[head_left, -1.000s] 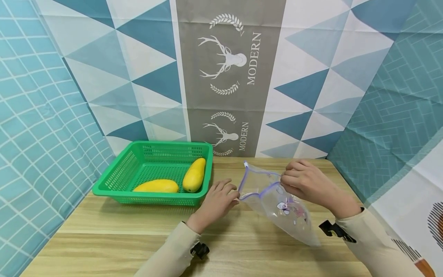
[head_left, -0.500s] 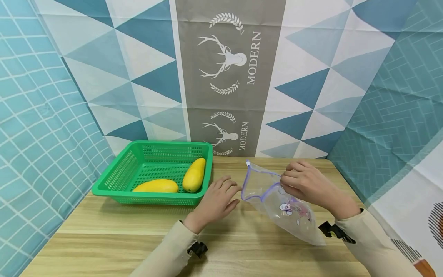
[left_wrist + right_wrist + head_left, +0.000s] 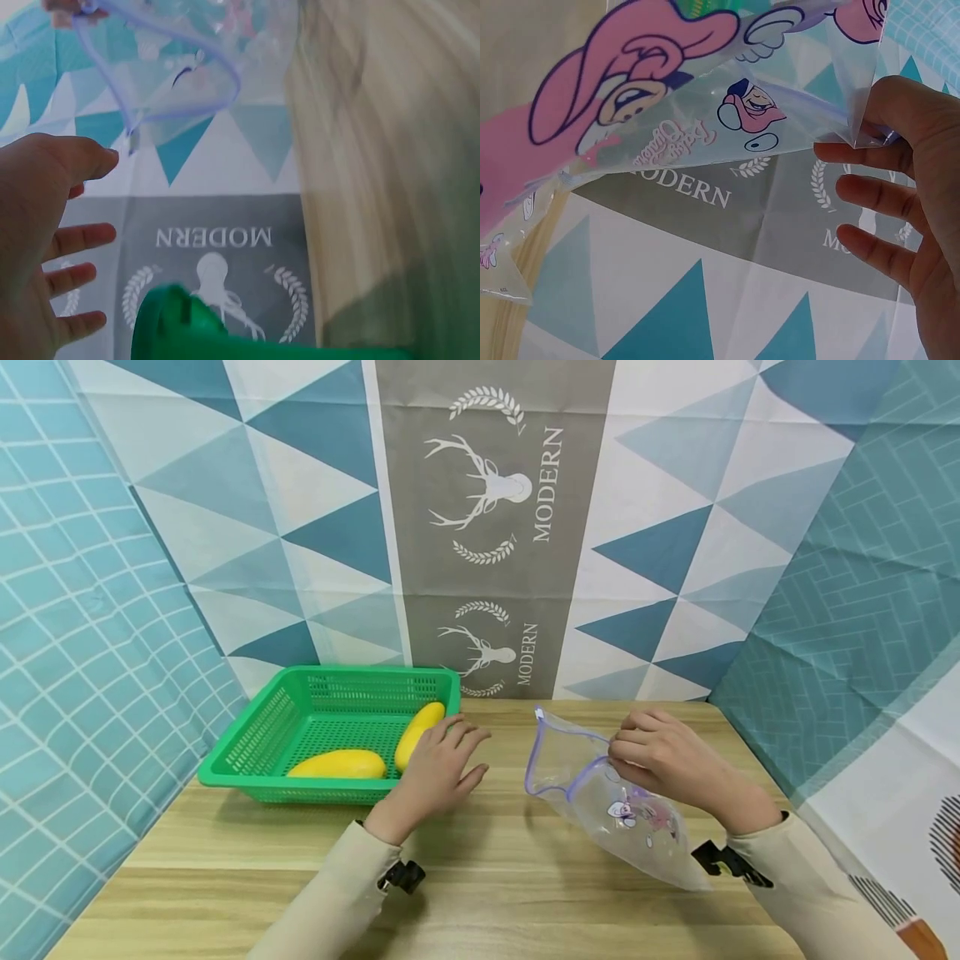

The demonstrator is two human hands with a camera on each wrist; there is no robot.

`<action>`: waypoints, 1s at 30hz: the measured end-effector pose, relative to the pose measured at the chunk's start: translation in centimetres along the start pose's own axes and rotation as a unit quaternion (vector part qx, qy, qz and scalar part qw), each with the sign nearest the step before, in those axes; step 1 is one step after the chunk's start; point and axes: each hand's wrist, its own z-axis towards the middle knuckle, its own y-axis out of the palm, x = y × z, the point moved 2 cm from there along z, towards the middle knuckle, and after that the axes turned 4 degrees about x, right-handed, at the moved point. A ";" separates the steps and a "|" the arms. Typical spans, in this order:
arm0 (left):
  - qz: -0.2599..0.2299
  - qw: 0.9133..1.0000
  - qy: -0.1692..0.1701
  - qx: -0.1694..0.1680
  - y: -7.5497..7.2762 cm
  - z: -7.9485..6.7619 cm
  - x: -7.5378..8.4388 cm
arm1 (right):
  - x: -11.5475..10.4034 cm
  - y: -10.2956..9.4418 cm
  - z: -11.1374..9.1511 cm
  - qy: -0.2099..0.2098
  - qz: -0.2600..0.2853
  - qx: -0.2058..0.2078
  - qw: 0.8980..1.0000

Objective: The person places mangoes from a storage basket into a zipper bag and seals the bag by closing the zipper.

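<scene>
My right hand (image 3: 663, 760) pinches the rim of a clear zip bag (image 3: 637, 835) between thumb and index finger. Pink cartoon prints cover the bag (image 3: 660, 82), and its purple-edged mouth gapes toward the left. My left hand (image 3: 435, 772) holds nothing; its fingers are spread above the right rim of a green basket (image 3: 247, 777). In the left wrist view this hand (image 3: 45, 232) has its fingers apart, with the basket rim below. Inside the basket lie two yellow squashes: one squash (image 3: 341, 764) at the front, another squash (image 3: 420, 731) at the right side, partly hidden by my left hand.
The wooden table (image 3: 480, 893) carries basket and bag. Behind it stands a backdrop (image 3: 495, 527) with triangles and deer heads. A blue tile-patterned sheet (image 3: 90, 610) borders the left side, and a teal sheet (image 3: 862, 610) the right.
My left hand has let go of the bag's mouth and moved left to the basket's right edge. The right hand keeps its pinch on the bag, whose mouth stays open.
</scene>
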 end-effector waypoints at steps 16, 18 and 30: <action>0.067 0.989 -0.113 -0.062 -1.5 -0.9 -5.6 | -0.1 -0.1 -0.4 0.012 0.008 -0.003 1.000; 0.067 0.987 -0.123 -0.082 -1.7 -0.9 -6.2 | -0.1 0.0 -0.4 0.013 0.009 -0.003 1.000; 0.080 0.956 -0.155 -0.236 -0.9 -0.7 -7.7 | -0.1 0.2 -0.8 0.024 0.020 -0.008 0.999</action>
